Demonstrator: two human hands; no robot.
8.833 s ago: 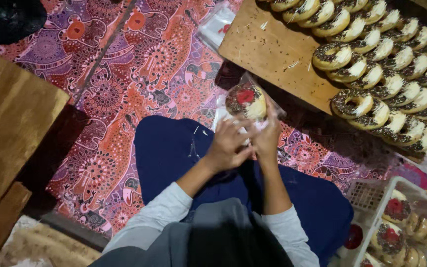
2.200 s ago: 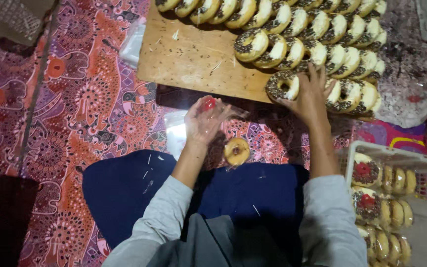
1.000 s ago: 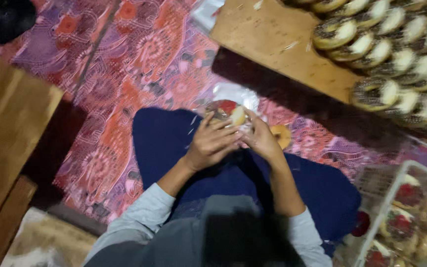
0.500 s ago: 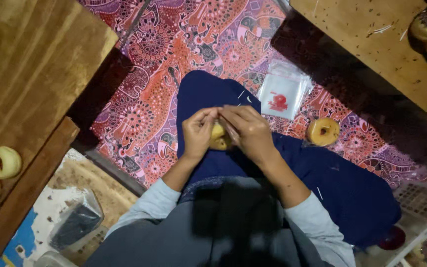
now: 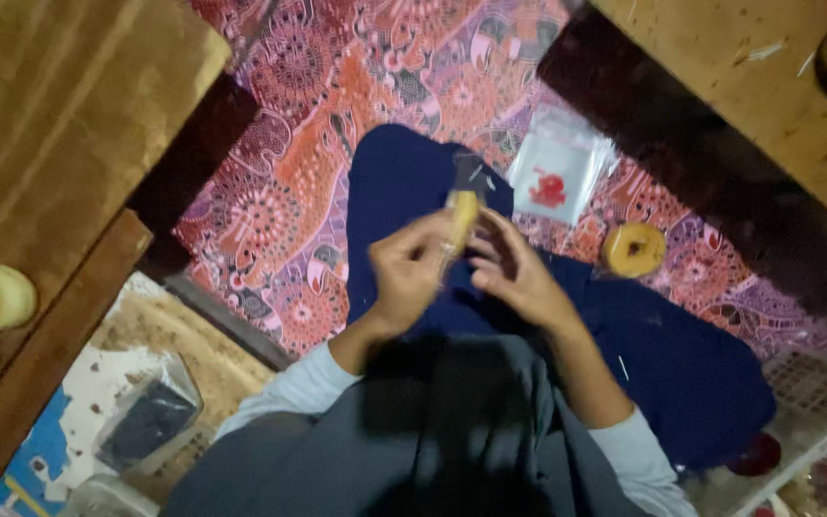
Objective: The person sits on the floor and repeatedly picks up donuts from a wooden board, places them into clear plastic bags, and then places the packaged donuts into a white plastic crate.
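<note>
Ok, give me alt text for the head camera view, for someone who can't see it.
Seen from above, a seated person's left hand and right hand hold a small yellowish pastry over a dark blue lap. A plain doughnut and clear plastic bags lie on the patterned mat.

clear plastic wrapper, held upright between both hands at centre, a yellowish piece inside | stack of flat clear bags with a red printed mark, lying on the patterned mat, right of centre, farther off | clear bag holding something dark, near left on the floor
</note>
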